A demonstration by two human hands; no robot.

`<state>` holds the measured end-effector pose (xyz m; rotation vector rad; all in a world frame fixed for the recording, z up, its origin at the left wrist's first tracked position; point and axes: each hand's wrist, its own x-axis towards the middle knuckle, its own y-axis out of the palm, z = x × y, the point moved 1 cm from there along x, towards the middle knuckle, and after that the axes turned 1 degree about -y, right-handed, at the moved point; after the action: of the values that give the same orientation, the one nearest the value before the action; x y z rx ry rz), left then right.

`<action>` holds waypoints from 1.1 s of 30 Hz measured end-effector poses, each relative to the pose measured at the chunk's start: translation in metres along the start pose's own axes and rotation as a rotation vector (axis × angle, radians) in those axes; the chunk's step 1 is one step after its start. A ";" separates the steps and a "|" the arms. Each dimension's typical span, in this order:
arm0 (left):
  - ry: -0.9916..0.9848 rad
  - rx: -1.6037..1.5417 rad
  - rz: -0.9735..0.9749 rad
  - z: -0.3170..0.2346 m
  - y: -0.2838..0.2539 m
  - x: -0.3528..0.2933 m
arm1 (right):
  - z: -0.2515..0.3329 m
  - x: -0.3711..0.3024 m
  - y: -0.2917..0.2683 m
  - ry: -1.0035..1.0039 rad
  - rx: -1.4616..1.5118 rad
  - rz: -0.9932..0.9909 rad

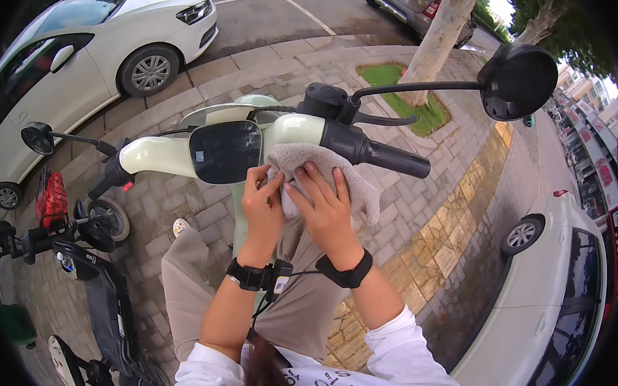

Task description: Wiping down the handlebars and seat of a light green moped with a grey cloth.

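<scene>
1. Along the pale handlebar's [292, 130] near side, right of the dark display [226, 153], a grey cloth [359, 187] is held.
2. Its left edge is pinched by the left hand [261, 208].
3. It is covered by the right hand [327, 217], fingers spread; whether gripped cannot be told.

At centre, the cloth [362, 195] is hiding part of the scooter [292, 129]. At upper left, the top edge is cutting off a car [76, 90]. At far right, signs [604, 171] are looking illegibly small.
</scene>
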<state>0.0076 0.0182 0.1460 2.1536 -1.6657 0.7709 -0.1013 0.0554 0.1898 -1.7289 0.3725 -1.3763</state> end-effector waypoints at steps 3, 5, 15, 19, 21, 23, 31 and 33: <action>-0.155 0.008 0.129 -0.002 -0.006 -0.023 | 0.002 -0.025 0.003 0.009 0.132 0.077; -0.106 -0.026 0.119 -0.016 -0.014 -0.026 | 0.004 -0.038 -0.001 0.037 0.221 0.090; 0.405 0.015 0.015 -0.086 0.006 0.029 | -0.002 0.005 -0.051 0.094 -0.070 -0.434; 0.305 0.182 -0.048 -0.042 0.014 0.045 | -0.015 0.022 -0.005 0.171 -0.116 -0.372; 0.334 0.101 0.005 -0.037 0.009 0.045 | -0.007 0.023 -0.001 0.163 -0.114 -0.363; 0.327 0.120 -0.011 -0.028 -0.002 0.043 | 0.006 0.018 0.008 0.172 -0.117 -0.280; -0.014 0.354 -0.093 0.013 -0.099 0.000 | 0.064 0.022 0.063 0.065 0.518 0.041; -0.183 0.282 -0.178 0.009 -0.129 0.004 | 0.090 0.032 0.072 -0.055 0.477 -0.067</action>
<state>0.1339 0.0449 0.1512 2.5967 -1.4935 0.8193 0.0102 0.0317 0.1541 -1.3871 -0.0470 -1.3307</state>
